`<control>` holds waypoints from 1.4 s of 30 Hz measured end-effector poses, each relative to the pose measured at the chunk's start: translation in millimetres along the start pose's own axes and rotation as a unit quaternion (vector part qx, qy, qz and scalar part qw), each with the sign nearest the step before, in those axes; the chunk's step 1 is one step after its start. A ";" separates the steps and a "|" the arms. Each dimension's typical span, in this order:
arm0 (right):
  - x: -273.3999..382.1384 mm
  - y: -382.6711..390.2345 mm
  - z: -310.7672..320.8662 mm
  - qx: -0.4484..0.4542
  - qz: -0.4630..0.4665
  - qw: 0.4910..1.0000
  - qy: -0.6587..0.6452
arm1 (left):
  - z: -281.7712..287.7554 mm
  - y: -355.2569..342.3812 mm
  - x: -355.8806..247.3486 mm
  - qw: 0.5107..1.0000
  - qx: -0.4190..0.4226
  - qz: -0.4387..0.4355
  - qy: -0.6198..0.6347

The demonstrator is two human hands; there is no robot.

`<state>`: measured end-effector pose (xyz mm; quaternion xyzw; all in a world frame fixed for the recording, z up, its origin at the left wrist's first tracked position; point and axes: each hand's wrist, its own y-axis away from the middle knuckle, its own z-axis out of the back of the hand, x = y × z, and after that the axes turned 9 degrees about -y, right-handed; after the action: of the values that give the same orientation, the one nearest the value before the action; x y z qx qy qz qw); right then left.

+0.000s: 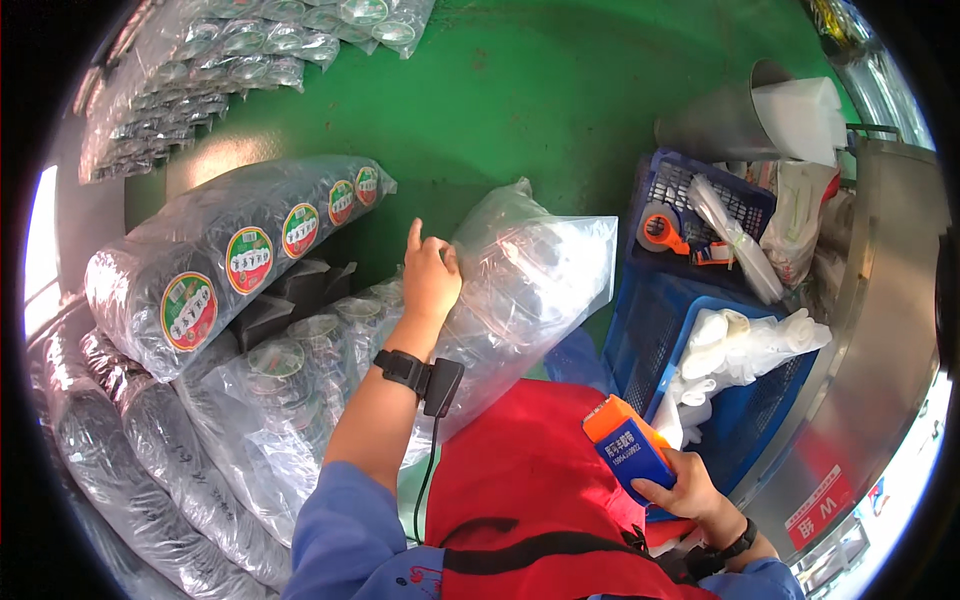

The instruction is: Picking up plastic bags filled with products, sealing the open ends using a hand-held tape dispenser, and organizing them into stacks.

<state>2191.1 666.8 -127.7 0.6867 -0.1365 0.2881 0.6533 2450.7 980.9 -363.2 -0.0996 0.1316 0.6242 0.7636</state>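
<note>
My left hand (430, 275) grips the top of a clear plastic bag (525, 285) that stands upright in front of me, with the index finger raised. A black band with a small device and cable sits on that wrist. My right hand (685, 490) holds a blue and orange handheld tool (628, 445), low at the right, beside the blue crate. A red apron covers my lap below both hands.
Long clear bags of stacked dark lids with round labels (230, 265) lie at the left, with more at the top left (230, 50). Blue crates (660, 310) at the right hold white rolls, bags and an orange tape dispenser (662, 232). The floor (540, 90) is green.
</note>
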 end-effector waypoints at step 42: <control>68.2 -22.9 9.7 0.156 0.129 0.979 0.003 | 46.7 172.2 -42.0 0.988 0.059 -0.066 -0.126</control>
<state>2260.5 672.8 -107.1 0.7559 -0.1754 0.3900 0.4957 2277.8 991.3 -303.3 0.0169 0.0640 0.5710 0.8183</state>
